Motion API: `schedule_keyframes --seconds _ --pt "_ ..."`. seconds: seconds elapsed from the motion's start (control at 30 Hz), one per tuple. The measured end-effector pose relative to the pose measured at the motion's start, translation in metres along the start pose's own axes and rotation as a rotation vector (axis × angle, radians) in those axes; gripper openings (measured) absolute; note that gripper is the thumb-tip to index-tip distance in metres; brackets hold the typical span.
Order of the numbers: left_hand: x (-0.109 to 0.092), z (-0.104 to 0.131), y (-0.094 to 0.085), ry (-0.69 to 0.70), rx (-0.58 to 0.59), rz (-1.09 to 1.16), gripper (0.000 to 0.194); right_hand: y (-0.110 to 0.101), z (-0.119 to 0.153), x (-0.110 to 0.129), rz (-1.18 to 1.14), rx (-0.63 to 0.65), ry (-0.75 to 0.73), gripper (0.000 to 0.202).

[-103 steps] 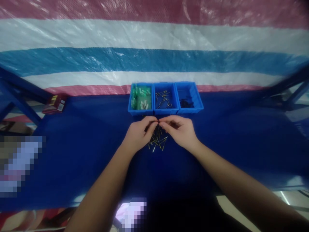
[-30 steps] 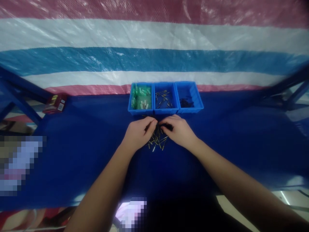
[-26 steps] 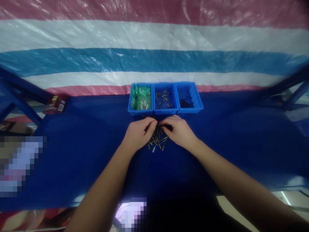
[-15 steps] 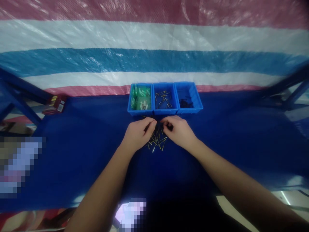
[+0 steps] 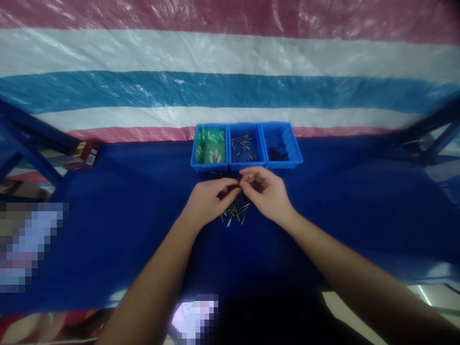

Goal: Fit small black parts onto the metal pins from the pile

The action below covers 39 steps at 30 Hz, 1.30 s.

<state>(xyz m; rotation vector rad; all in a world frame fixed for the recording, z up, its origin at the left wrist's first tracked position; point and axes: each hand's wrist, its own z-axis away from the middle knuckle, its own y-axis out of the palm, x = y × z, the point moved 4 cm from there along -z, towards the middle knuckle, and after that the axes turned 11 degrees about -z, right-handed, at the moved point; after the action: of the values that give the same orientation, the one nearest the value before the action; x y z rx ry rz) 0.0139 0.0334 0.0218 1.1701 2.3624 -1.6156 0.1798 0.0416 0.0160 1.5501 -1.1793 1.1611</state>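
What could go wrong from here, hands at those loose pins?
The left hand and right hand nearly meet by the loose pins; anything pinched there might drop among them. The pins lie crossed, so a brush could scatter them. The right hand sits close to the middle blue bin and might nudge it.

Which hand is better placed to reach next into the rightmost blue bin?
Probably the right hand: it is nearer that blue bin, just short of its front wall, while the left hand sits farther off.
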Motion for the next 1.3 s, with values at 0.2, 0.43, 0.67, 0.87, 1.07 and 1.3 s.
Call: schedule_keyframes --seconds 0.2,0.43,0.67,0.87,1.07,1.3 --pt "0.002 0.000 0.002 0.008 -0.003 -0.031 0.011 0.001 0.000 -0.003 -0.033 0.060 0.057 0.026" --pt "0.004 0.001 0.002 -0.041 -0.038 -0.056 0.013 -0.003 -0.002 -0.004 0.061 0.001 0.062 0.012" --pt "0.006 0.001 0.003 -0.123 0.018 -0.060 0.015 -0.003 -0.002 -0.002 0.103 -0.011 0.026 0.013" --pt "0.006 -0.001 0.001 -0.104 0.050 -0.089 0.020 -0.001 -0.001 0.007 0.230 0.010 -0.065 0.010" --pt "0.006 0.002 0.002 -0.121 -0.009 -0.013 0.020 -0.003 -0.001 0.006 0.232 -0.018 -0.035 0.010" --pt "0.006 0.001 0.001 -0.109 0.007 -0.038 0.015 -0.001 -0.001 0.008 0.247 0.002 -0.079 0.011"
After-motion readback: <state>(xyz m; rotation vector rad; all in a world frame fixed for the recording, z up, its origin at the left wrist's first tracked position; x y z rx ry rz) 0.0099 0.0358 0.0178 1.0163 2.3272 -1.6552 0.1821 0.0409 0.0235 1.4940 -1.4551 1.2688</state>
